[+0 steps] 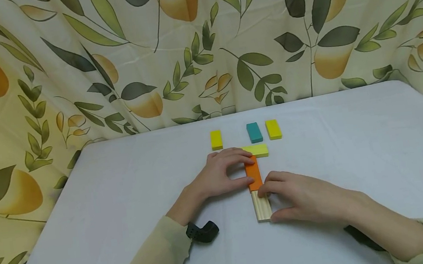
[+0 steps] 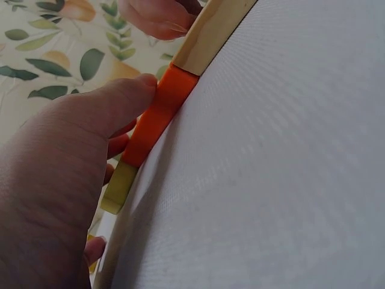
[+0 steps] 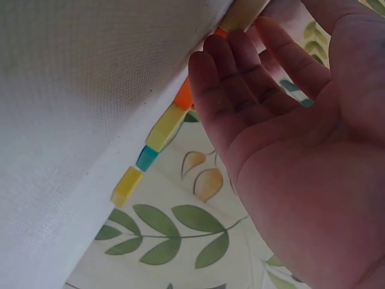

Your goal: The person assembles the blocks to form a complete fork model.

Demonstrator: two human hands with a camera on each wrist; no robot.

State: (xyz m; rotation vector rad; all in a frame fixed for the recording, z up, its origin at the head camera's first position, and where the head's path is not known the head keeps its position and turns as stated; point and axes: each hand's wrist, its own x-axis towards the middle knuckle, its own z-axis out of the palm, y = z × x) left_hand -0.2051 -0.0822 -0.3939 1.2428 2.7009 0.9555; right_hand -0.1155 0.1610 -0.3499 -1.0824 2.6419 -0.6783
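Note:
An orange block (image 1: 253, 173) lies flat on the white cloth, end to end with a plain wooden block (image 1: 262, 208). At the orange block's far end a yellow-green block (image 1: 258, 150) lies crosswise. My left hand (image 1: 222, 172) holds the orange block, its thumb against the side; in the left wrist view that thumb (image 2: 135, 96) presses the orange face. My right hand (image 1: 306, 195) grips the wooden block, fingertips at its upper part and thumb by its near right corner. In the right wrist view the curled fingers (image 3: 240, 78) partly hide the blocks.
Beyond the hands stand a yellow block (image 1: 216, 140), a teal block (image 1: 254, 132) and another yellow block (image 1: 273, 129). A white-covered table (image 1: 122, 182) spreads around them. Patterned curtain (image 1: 187, 64) hangs behind the table's far edge.

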